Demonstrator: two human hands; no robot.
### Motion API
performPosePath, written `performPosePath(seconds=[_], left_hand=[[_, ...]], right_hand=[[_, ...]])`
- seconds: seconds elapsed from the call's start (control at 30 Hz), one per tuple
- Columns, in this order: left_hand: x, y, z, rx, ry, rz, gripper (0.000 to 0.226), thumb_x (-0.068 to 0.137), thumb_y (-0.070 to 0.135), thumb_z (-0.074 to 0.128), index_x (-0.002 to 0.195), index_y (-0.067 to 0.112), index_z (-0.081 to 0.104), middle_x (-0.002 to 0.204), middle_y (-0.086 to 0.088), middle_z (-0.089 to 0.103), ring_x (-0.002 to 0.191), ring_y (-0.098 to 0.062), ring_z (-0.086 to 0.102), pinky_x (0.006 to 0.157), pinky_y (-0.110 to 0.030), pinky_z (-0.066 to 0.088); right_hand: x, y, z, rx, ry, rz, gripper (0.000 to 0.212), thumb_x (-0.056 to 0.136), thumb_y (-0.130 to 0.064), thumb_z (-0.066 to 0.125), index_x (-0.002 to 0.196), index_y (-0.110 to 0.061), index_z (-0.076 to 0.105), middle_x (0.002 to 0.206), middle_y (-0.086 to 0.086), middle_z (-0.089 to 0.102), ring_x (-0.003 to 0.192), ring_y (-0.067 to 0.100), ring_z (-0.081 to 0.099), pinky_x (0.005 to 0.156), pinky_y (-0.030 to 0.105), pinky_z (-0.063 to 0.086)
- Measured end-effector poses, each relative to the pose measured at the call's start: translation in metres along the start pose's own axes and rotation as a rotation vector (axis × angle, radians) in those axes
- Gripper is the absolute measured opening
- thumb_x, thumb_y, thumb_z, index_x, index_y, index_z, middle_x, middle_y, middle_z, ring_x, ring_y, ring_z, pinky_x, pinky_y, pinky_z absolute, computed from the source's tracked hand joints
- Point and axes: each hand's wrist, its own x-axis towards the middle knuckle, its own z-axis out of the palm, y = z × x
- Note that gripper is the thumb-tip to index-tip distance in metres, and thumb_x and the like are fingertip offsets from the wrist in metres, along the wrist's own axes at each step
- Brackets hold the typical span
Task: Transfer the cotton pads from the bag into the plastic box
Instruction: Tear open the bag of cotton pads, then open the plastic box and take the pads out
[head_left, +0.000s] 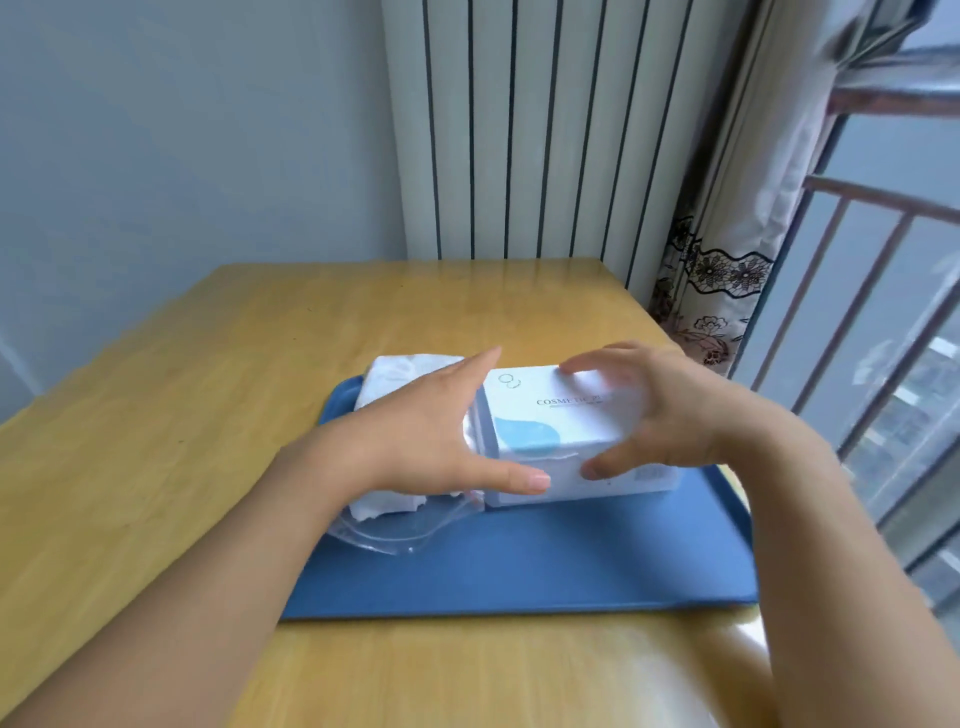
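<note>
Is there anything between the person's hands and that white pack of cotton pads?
Nothing visible. The left hand and right hand flank the cotton pad bag on the blue tray, fingers spread at its ends. Loose white pads lie behind the left hand.

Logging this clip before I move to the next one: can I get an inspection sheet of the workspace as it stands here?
Surface: wooden table carrying a blue tray.
Job's things: white and blue pack marked COSMETIC on the tray; beside it a stack of white cotton pads in clear plastic; whether that plastic is bag or box cannot be told.
Clutter: nothing seen.
Hands: left hand with fingers straight, lying over the pads against the pack's left end; right hand curved over the pack, thumb at its front and fingertips at its top edge, firm grip not certain.
Cables: nothing seen.
Surroundings: white radiator, patterned curtain, railed window, pale wall.
</note>
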Motion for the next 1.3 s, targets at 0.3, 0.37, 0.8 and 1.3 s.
performPosePath(seconds=[0.3, 0.37, 0.8, 1.3], left_hand=[[0.022, -0.009, 0.01, -0.06, 0.077, -0.074, 0.123, 0.053, 0.063, 0.089, 0.151, 0.037, 0.02, 0.155, 0.007, 0.035, 0.142, -0.018, 0.028, 0.117, -0.036, 0.029], [0.022, -0.012, 0.011, -0.121, 0.085, -0.088, 0.126, 0.05, 0.06, 0.092, 0.15, 0.04, 0.018, 0.151, 0.005, 0.038, 0.141, -0.018, 0.028, 0.116, -0.036, 0.031], [0.009, -0.019, 0.026, -0.199, 0.118, -0.029, 0.157, 0.031, 0.079, 0.083, 0.151, 0.05, -0.015, 0.149, 0.021, 0.045, 0.156, -0.021, 0.004, 0.126, -0.047, 0.014], [-0.006, -0.062, -0.022, -0.329, 0.324, 0.02, 0.08, 0.06, 0.067, 0.082, 0.133, 0.049, 0.054, 0.143, 0.028, 0.049, 0.133, 0.005, 0.044, 0.112, -0.025, 0.034]], right_hand=[[0.0, -0.001, 0.004, 0.071, 0.15, -0.07, 0.078, 0.046, -0.069, 0.08, 0.118, -0.041, 0.071, 0.108, -0.016, 0.071, 0.107, 0.004, 0.062, 0.093, 0.032, 0.052], [-0.001, -0.002, 0.003, 0.07, 0.171, -0.076, 0.075, 0.046, -0.069, 0.08, 0.115, -0.039, 0.073, 0.108, -0.015, 0.073, 0.106, 0.003, 0.064, 0.093, 0.034, 0.053], [0.017, 0.021, 0.0, 0.537, 0.958, 0.277, 0.063, 0.078, -0.052, 0.079, 0.13, -0.021, 0.061, 0.111, -0.006, 0.066, 0.101, 0.012, 0.065, 0.091, 0.033, 0.054], [0.005, -0.031, 0.035, 0.049, -0.174, -0.056, 0.02, 0.075, -0.036, 0.085, 0.092, -0.033, 0.076, 0.092, -0.021, 0.074, 0.083, -0.012, 0.065, 0.077, 0.019, 0.05]])
